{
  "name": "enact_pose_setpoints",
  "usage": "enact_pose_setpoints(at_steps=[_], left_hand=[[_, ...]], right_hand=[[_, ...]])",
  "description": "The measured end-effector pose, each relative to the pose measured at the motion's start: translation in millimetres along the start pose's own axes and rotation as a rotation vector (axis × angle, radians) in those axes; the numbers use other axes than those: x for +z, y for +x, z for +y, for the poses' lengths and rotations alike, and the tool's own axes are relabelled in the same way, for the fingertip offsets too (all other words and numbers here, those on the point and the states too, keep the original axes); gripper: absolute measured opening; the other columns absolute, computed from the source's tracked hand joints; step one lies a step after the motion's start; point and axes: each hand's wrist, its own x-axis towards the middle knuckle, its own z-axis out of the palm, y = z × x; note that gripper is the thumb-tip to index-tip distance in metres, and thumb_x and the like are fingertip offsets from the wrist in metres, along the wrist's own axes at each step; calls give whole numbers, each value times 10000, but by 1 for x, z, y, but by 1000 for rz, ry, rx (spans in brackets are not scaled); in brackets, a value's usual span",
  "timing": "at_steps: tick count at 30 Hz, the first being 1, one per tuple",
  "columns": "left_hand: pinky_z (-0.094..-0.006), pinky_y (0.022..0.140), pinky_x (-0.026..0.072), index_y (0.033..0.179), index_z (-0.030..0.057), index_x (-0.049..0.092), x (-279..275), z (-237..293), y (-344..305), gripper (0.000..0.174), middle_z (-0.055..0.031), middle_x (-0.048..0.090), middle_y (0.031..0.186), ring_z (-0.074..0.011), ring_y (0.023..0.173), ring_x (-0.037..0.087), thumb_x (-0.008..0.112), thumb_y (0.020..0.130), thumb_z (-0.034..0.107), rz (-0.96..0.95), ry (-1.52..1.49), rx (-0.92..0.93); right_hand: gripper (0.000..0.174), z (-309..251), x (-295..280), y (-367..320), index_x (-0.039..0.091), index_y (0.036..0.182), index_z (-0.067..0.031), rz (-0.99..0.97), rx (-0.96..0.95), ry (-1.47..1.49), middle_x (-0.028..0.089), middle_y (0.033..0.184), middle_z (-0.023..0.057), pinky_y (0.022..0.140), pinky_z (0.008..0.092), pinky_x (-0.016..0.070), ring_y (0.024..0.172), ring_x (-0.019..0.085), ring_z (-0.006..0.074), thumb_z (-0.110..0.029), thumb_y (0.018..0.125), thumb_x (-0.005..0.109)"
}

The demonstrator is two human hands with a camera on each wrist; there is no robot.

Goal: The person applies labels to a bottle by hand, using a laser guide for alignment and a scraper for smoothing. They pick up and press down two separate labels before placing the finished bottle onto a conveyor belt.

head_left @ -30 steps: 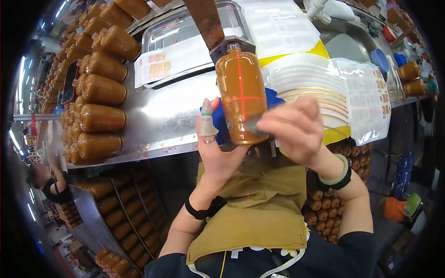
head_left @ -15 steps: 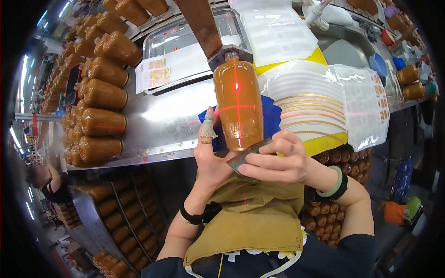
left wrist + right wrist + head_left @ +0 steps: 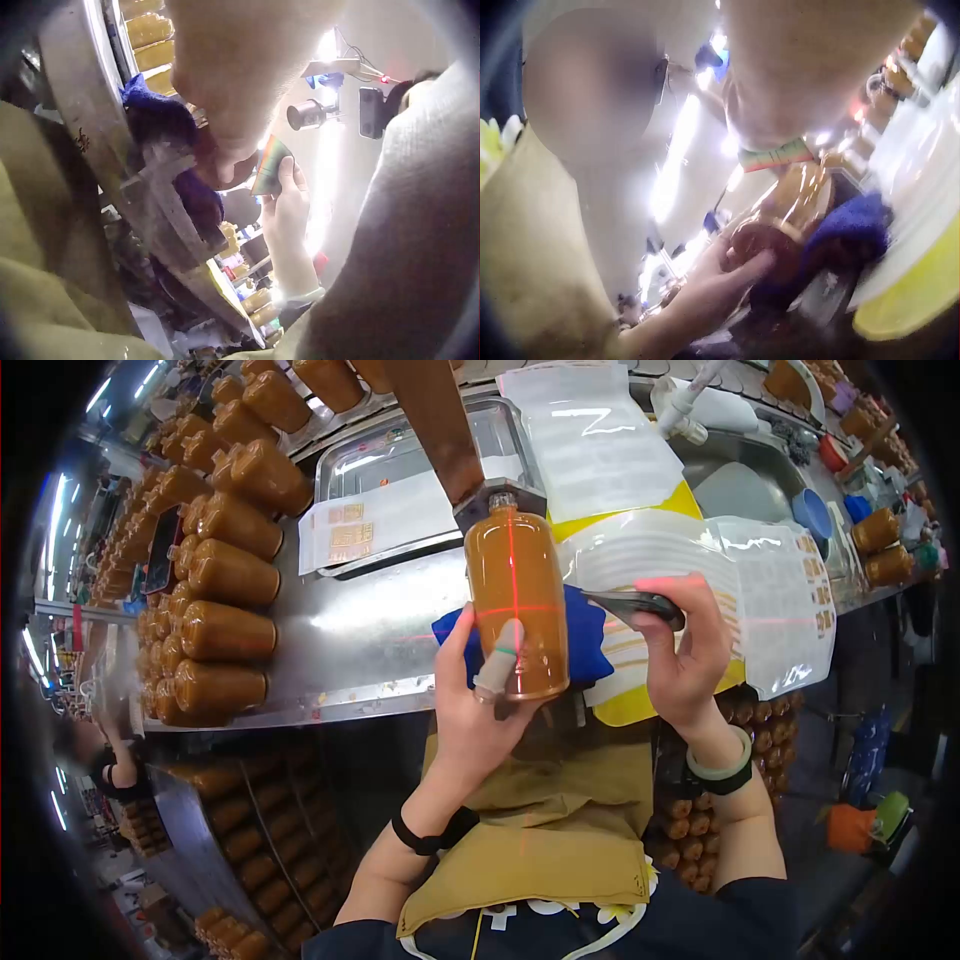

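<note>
A glossy brown bottle [image 3: 516,575] lies with its neck toward a metal bracket [image 3: 497,490], over a blue cloth [image 3: 590,635]. A red laser cross falls on its side. My left hand [image 3: 480,715] grips the bottle near its base; a finger in a pale sleeve lies across the front, another finger along the left side. To the right of the bottle, my right hand [image 3: 690,650] pinches a thin dark plate [image 3: 625,603], its tip close beside the bottle. That plate [image 3: 271,166] looks flat, greenish and straight-edged in the left wrist view.
Rows of brown bottles [image 3: 232,628] stand along the left of the metal bench [image 3: 360,635]. Behind are a steel tray [image 3: 345,465] and a gold-stamped sheet [image 3: 335,535]. White sheets with gold strips [image 3: 640,550] lie at right, near a sink [image 3: 745,460].
My right hand has moved the plate up and right from below the bottle's base. My left hand's sleeved finger has come over the bottle's front from its left side.
</note>
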Motion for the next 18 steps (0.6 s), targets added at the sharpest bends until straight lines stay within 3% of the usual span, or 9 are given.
enact_pose_setpoints(at_steps=[2,7,9,11,13,14,15,17,18], left_hand=[[-519,1089,472,1468,208,582,1,2,-2,902,-288,404,1542,-496,1355,496,977,657,203,-33,34,7],[-536,1096,448,1361,231,687,-4,22,5,708,-333,333,1568,-526,1371,452,949,704,214,-142,148,-12],[-532,1065,452,1366,346,678,1,23,4,669,-345,322,1553,-506,1343,463,900,756,185,-118,138,-5],[-531,1092,441,1421,295,638,0,22,2,719,-323,299,1581,-498,1374,444,896,768,142,-97,130,32],[-531,1161,401,1526,102,499,4,14,-7,800,-281,271,1636,-455,1453,401,866,815,97,-62,-174,-153],[-483,1140,442,1574,10,374,7,9,-10,885,-250,381,1599,-377,1421,478,848,827,52,11,-181,-178],[-483,1140,442,1574,10,374,10,2,-13,885,-250,381,1599,-377,1421,478,848,827,52,11,-180,-179],[-429,1125,459,1560,-6,399,11,-12,-19,959,-234,447,1569,-385,1377,525,887,736,12,-44,-541,-617],[-403,1095,481,1571,1,393,9,-12,-22,977,-199,495,1547,-359,1348,554,879,724,-2,-38,-382,-440]], right_hand=[[291,-2,-2,-3,698,1104,1,60,125,34,689,954,125,688,313,526,773,658,226,78,831,760],[318,-1,7,-6,712,1120,-10,42,195,86,714,973,107,714,322,517,794,671,231,56,819,790],[313,-1,8,-1,743,1089,-31,-16,79,-1,748,989,77,757,341,494,792,671,240,48,794,809],[297,-6,14,2,780,1052,-79,-9,59,-8,768,987,48,812,355,464,791,673,229,22,773,791],[293,-7,21,-6,794,1035,-116,-79,-201,-126,770,1001,35,837,361,456,809,676,202,-19,764,744],[320,-10,25,-20,801,1054,-143,-157,-249,-90,767,1044,4,864,364,446,838,662,179,-73,756,709],[347,-19,23,-28,802,1078,-150,-204,-307,-70,759,1068,-25,840,357,449,832,636,166,-101,746,715],[374,-28,23,-35,801,1097,-162,-301,-416,28,753,1059,-39,805,346,446,794,606,156,-138,733,720],[338,-34,19,-26,797,1081,-143,-312,-348,29,748,1021,-44,772,347,442,766,591,167,-123,746,754]])
